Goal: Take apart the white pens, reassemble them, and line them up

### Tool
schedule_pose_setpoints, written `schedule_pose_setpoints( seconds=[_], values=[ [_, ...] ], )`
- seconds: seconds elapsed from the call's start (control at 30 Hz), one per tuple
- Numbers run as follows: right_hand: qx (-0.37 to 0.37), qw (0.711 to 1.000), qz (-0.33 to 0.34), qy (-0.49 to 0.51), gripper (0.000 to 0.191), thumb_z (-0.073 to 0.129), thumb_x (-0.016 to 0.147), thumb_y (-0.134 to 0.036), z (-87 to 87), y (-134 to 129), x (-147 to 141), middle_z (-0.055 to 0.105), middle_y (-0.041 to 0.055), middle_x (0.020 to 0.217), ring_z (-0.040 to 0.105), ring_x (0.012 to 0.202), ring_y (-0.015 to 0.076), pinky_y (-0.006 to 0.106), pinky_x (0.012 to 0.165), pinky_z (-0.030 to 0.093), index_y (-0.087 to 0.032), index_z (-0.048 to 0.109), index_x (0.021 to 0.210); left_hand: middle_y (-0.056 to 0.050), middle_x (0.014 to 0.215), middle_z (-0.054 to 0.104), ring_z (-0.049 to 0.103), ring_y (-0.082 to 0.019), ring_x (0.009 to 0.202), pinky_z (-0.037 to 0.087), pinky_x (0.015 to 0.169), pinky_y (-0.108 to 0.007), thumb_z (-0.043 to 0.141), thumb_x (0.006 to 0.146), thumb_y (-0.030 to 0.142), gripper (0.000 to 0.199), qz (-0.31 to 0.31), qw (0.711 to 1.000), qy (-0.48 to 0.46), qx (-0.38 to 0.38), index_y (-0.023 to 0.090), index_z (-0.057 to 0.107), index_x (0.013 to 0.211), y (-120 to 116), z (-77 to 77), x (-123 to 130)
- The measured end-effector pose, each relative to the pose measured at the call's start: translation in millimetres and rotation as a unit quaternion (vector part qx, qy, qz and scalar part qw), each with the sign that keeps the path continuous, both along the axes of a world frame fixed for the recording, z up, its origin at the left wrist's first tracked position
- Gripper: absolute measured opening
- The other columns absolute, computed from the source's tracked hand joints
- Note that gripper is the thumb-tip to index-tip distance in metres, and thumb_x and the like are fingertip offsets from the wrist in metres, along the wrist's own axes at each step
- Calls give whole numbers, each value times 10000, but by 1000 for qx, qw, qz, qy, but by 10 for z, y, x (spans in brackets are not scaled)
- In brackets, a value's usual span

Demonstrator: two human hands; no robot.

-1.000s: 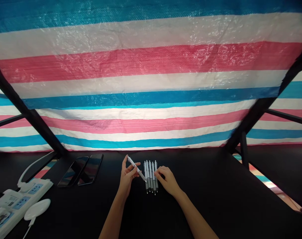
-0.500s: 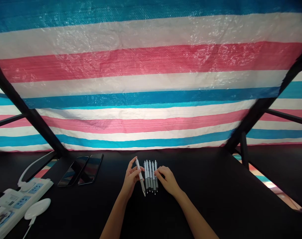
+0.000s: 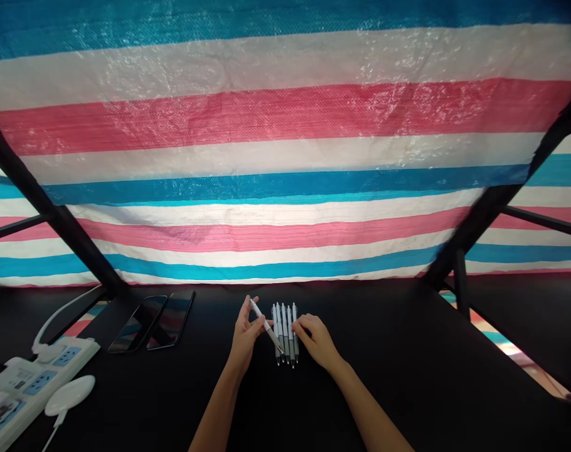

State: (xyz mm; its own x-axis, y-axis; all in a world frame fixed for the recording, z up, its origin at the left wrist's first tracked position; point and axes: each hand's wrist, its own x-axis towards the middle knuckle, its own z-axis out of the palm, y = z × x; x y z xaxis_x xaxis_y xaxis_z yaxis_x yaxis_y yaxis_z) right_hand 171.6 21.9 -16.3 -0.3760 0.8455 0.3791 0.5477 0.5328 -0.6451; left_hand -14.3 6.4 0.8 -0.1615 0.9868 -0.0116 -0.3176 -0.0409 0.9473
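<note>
**Q:** Pens, where?

**A:** Row of pens point(image 3: 284, 333) on the black desk point(image 3: 384, 376), five side by side, parallel, dark ends toward the body. One more white pen point(image 3: 266, 326) out of line, held just left of the row.

**Q:** Left grip point(image 3: 245, 334)?

**A:** Clamped on that pen, thumb and fingertips pinching the barrel. Pen slanted, lower end right by the row's lower left; contact there impossible to tell from this view.

**Q:** Right grip point(image 3: 316, 342)?

**A:** Fingers apart, loosely curled, laid against the row's right side. No clamp on anything.

**Q:** Done and left?

**A:** Five pens lined up. Sixth pen in hand, not yet in line.

**Q:** Edges, room?

**A:** Left of the left grip, a wide stretch of black desk, then two phones point(image 3: 170, 320), well apart from the hands. Farther out, a power strip point(image 3: 36, 376) and a round white charger point(image 3: 69, 395). Right of the right grip, black desk out to a slanted edge, well apart. Beyond the far edge, a striped tarp point(image 3: 285, 107) and black frame posts point(image 3: 64, 226). Near edge out of view.
</note>
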Motion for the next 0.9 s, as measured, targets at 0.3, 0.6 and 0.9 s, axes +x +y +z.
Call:
schedule_pose_setpoints(
  seconds=[0.3,0.6,0.9],
  values=[
    [1,1000,-3,4,403,323,953,-364,-4,8,9,549,1,653,506,649,144,276,651,354,-196,532,652,-104,1310,479,607,-292,1025,557,743,-352,695,682,275,690,-22,1000,-1,-1,271,415,1312,-27,29,-43],
    [-3,1000,-7,6,403,323,952,-366,-9,10,6,546,5,655,504,653,147,272,641,354,-196,541,659,-95,1428,304,659,-217,877,573,679,-358,682,696,271,755,-45,998,17,35,379,279,1325,-55,73,-48],
    [-7,1000,-1,16,399,320,954,-359,4,3,5,552,7,659,506,662,149,276,654,359,-198,545,666,-90,1269,474,674,-173,711,573,574,-331,700,661,275,556,-36,998,20,45,270,402,1130,-45,80,-77]
  ],
)
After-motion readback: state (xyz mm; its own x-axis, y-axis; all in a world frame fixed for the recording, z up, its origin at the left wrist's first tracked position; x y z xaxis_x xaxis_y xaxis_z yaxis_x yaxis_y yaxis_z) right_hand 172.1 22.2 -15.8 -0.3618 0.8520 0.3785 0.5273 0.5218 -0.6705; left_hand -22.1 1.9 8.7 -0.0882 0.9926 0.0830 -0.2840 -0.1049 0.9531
